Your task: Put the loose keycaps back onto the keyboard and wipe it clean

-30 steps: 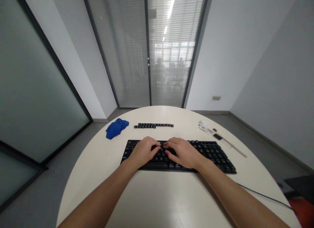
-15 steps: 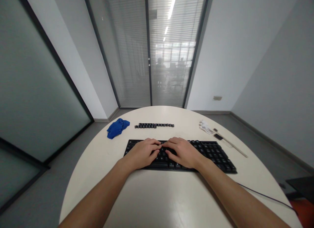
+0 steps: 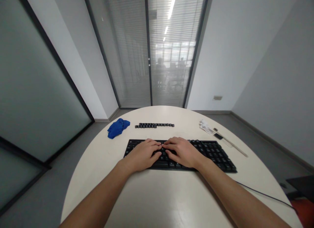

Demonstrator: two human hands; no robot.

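Both hands rest over a black keyboard [image 3: 216, 154] that lies lengthwise across the round table. My left hand [image 3: 144, 155] covers keys left of the middle, its thumb apart from its stretched fingers. From the other side my right hand [image 3: 183, 151] leans on the keys, thumb also apart. The index fingertips nearly meet over the upper middle keys; anything small between them is too hidden to make out. Beyond the keyboard, several loose black keycaps [image 3: 152, 125] stand in two rows.
A crumpled blue cloth [image 3: 118, 128] lies at the far left of the white table [image 3: 152, 195]. On the right are a white crumpled item [image 3: 205, 127], a small black block [image 3: 218, 136] and a thin pale stick [image 3: 236, 148]. A black cable [image 3: 266, 196] runs off the right edge.
My left thumb has shifted slightly to the right, nearer the right thumb. The right hand, the keyboard and the loose keycaps look nearly unchanged.
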